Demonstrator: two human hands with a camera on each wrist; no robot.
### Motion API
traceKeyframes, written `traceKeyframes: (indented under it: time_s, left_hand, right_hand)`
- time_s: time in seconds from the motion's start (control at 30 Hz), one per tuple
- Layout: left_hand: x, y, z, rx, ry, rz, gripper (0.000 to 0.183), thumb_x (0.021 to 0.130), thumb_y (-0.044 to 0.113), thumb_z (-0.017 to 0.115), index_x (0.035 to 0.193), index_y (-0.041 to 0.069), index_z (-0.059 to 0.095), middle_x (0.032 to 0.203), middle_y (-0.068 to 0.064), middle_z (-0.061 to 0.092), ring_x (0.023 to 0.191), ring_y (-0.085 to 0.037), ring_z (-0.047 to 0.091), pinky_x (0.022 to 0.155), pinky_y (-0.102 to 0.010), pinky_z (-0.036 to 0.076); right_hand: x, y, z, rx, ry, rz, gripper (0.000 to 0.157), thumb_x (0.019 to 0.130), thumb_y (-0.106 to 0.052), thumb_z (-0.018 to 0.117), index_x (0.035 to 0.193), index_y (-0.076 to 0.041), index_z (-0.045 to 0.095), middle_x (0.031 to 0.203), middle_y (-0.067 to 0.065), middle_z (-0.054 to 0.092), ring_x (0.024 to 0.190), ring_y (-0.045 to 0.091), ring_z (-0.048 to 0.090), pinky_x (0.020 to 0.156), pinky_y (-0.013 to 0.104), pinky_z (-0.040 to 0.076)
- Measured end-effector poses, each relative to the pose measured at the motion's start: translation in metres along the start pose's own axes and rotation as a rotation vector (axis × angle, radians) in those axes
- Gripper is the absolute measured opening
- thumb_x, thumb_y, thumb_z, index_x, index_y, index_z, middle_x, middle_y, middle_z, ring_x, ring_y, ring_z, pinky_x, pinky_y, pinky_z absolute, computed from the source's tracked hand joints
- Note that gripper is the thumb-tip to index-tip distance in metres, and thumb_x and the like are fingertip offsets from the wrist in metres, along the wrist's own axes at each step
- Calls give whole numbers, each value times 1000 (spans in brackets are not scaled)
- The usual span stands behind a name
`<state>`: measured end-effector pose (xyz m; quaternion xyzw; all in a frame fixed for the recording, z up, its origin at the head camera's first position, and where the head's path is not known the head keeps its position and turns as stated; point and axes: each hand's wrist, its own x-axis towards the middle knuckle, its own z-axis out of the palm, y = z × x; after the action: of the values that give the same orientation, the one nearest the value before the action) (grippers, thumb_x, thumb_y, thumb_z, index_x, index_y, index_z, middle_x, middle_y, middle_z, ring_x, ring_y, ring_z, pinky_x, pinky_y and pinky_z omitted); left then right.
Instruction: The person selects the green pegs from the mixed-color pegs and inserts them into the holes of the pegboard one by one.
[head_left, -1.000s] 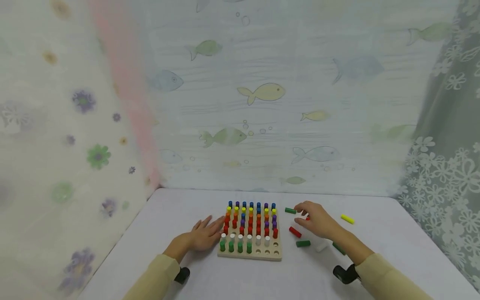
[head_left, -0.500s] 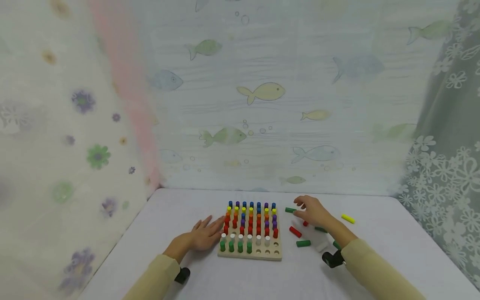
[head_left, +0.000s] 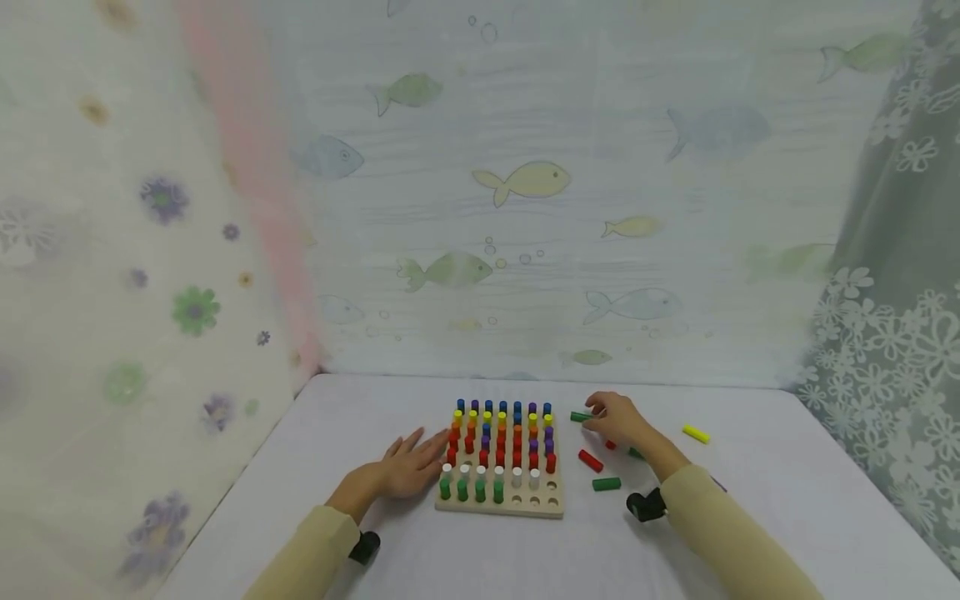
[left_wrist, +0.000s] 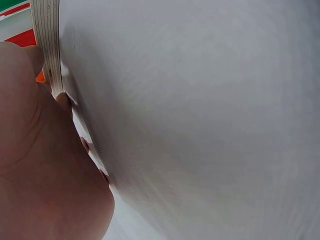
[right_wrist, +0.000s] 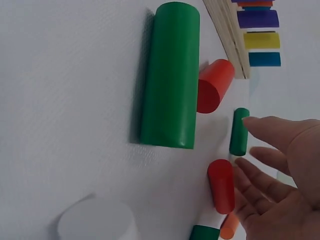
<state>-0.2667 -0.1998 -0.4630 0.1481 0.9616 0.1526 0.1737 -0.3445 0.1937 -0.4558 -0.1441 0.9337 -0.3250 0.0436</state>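
Note:
A pale wooden pegboard [head_left: 498, 509] stands on the table, filled with rows of coloured pegs; a few holes at its front right are bare. My left hand [head_left: 405, 468] lies with fingers extended against the board's left edge. In the left wrist view, the thumb side meets the layered board edge [left_wrist: 47, 40]. To the right of the board, my right hand [head_left: 618, 421] reaches over a loose green peg [head_left: 580, 417]. The right wrist view shows thumb and fingers spread, with the thumb tip right at that green peg [right_wrist: 240, 132].
Loose pegs lie right of the board: a red peg [head_left: 590, 461], a near green peg [head_left: 607, 483] and a yellow peg [head_left: 696, 434]. In the right wrist view, a white peg [right_wrist: 97, 222] and an orange peg [right_wrist: 229, 226] also show. A patterned curtain [head_left: 525, 275] hangs behind.
My right hand has shifted slightly left and closer around the far green peg, its forearm swinging left over the loose white peg. My left hand stays by the board.

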Motion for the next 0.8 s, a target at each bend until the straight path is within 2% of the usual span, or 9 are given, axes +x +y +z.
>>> traceKeyframes:
  time_s: [0.17, 0.37, 0.57, 0.63, 0.8]
  left_hand:
    - [-2, 3, 1, -10, -2, 3, 64, 109, 44, 41, 165, 23, 20, 170, 0, 25, 158, -35, 6, 124, -63, 3]
    - [-2, 4, -1, 2, 7, 4, 63, 109, 43, 39, 165, 23, 19, 170, 0, 25, 158, -35, 6, 124, -63, 3]
    - [0, 3, -3, 10, 10, 5, 63, 109, 44, 39, 166, 22, 19, 170, -1, 24, 158, -35, 6, 124, -62, 3]
    - [3, -2, 0, -1, 11, 8, 64, 109, 45, 38, 165, 22, 19, 170, -1, 23, 158, -35, 5, 124, -62, 2]
    - [0, -2, 2, -8, 13, 8, 62, 110, 45, 36, 165, 21, 21, 170, -1, 24, 158, -35, 6, 124, -63, 3]
  right_hand:
    - [3, 2, 3, 13, 8, 46, 33, 93, -10, 72, 122, 4, 65, 109, 15, 64, 97, 27, 60, 83, 41, 57]
    - [9, 3, 6, 22, 10, 51, 27, 93, -10, 73, 117, 2, 69, 106, 14, 65, 92, 26, 58, 81, 39, 57]
    - [14, 4, 9, 1, 1, 39, 21, 93, -9, 73, 113, -2, 70, 104, 10, 65, 91, 23, 58, 82, 39, 56]
    - [13, 4, 10, -7, -4, 25, 20, 93, -9, 73, 111, -2, 70, 101, 9, 65, 90, 22, 57, 83, 40, 55]
    - [7, -1, 10, -34, -10, -10, 15, 94, -8, 73, 107, -1, 69, 98, 6, 65, 89, 20, 57, 86, 42, 55]
